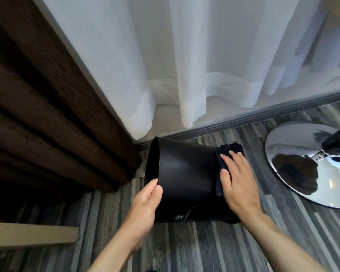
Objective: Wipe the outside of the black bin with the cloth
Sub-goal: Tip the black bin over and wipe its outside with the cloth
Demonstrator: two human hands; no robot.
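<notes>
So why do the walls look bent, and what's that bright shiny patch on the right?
Head view: the wide-angle lens bows the white curtain and the floor lines; the patch is glare and reflections on a chrome stand base; the black bin shows soft sheen; the bottom edge looks slightly blurred.

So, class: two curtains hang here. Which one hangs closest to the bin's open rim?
The dark brown curtain on the left; the white sheer curtain hangs further back, behind the black bin.

Grey plank floor (pixel 204 248), white sheer curtain (pixel 165 55), brown drape (pixel 37 105), chrome base (pixel 302 167).
</notes>
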